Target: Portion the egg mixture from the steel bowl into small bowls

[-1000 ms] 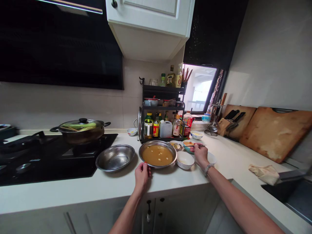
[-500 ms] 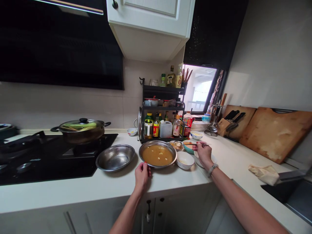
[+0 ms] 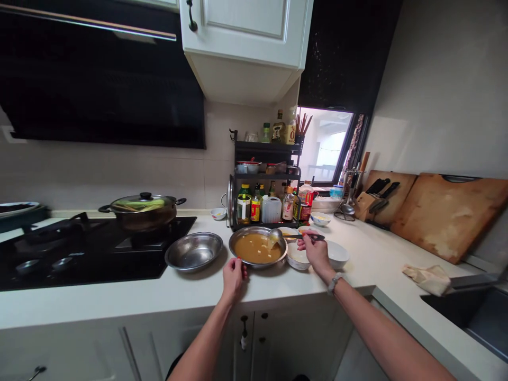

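Observation:
My left hand is closed at the near left rim of a steel basin. In the basin is brown liquid with several pale pieces floating. My right hand grips the dark handle of a ladle. Its scoop hangs over the basin's right side, tilted down towards the liquid. Under and behind that hand are several bowls, among them a white bowl beside the basin and another white bowl to its right. My right hand partly covers these bowls.
An empty steel basin sits at left, beside the black hob with a lidded pot. Behind stands a black rack of bottles. On the right are a knife block, cutting boards, a cloth and a sink.
My right hand has moved left with the ladle, from over the small bowls to over the basin of brown liquid. My left hand stays at the rim. The view has shifted slightly.

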`<state>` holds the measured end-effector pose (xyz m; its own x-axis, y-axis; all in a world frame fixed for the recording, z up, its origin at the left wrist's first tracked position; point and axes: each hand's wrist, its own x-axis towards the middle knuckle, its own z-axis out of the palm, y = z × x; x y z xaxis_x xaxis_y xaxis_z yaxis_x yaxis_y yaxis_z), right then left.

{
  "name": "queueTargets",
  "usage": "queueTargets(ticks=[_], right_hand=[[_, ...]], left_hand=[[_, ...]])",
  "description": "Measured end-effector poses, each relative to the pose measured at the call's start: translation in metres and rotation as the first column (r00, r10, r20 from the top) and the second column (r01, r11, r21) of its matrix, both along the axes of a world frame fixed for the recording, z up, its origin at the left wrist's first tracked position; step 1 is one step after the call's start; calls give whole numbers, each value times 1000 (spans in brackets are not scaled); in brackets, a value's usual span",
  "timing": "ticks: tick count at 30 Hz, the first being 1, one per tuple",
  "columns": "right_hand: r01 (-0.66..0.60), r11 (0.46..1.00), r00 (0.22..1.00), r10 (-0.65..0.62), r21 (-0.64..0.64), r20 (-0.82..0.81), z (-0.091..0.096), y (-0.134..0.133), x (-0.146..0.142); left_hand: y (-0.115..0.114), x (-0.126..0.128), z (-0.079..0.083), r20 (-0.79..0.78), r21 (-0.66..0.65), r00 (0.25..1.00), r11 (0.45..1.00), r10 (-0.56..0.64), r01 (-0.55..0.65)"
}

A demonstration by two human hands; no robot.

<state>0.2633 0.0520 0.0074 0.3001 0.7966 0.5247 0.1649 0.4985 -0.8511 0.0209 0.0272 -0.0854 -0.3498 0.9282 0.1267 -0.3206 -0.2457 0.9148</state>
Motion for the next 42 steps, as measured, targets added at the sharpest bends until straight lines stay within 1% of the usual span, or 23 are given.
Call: queueTargets(ticks=[3,6,8,9,10,12,15,17,22,24,27,29,31,34,36,38,40,42], right_hand=[[-64,994,989,52,88,136,-4,-15,-6],[-170,971,953,119,170,279,-7,-31,-9],[-224,951,932,145,213,332,-7,-39,-7],[-222,948,931,137,227,338,-6,-40,-6],[-198,951,937,114,236,329,-4,-40,-3],[-92,968,960,25,231,278,0,-34,4],[68,983,970,-105,172,217,5,-16,18],[128,984,963,-154,127,221,4,-1,28],[166,985,937,-171,43,304,-10,23,44],[150,989,930,-146,15,338,-14,30,47],[112,992,928,-86,-51,363,-16,41,50],[104,989,936,-61,-107,347,-14,50,53],[97,981,955,-44,-170,292,-12,59,57],[61,967,992,-30,-247,126,-9,72,65],[37,964,999,-40,-264,-4,-7,78,70],[29,961,993,-58,-276,-99,-5,80,73],[30,955,987,-75,-295,-141,-1,79,75],[41,950,985,-90,-310,-146,4,77,76]], left_hand=[[-1,0,1,-2,4,1000,1000,0,0],[-2,-1,0,-17,9,1000,1000,-1,1],[-2,-1,0,-28,5,1000,1000,-3,3],[-2,-1,0,-28,-1,1000,1000,-6,6],[-2,-1,0,-25,-9,1000,1000,-9,9],[-2,0,1,-17,-20,1000,1000,-16,16],[-3,-1,3,-7,-19,1000,1000,-21,21],[-4,-1,4,7,-25,1000,999,-20,20],[-5,-2,4,4,-68,1000,997,-22,22],[-7,-1,4,-15,-96,1000,995,-13,12],[-10,-3,1,-83,-141,996,990,-19,7],[-12,-5,-3,-168,-172,985,985,-29,0],[-13,-8,-7,-228,-215,972,977,-50,0],[-15,-10,-12,-219,-259,974,966,-59,1],[-16,-8,-10,-214,-284,976,959,-38,-25],[-18,-5,-4,-236,-304,972,950,-11,-63],[-18,-1,2,-257,-319,966,943,15,-100],[-17,2,7,-266,-330,963,934,45,-135]])
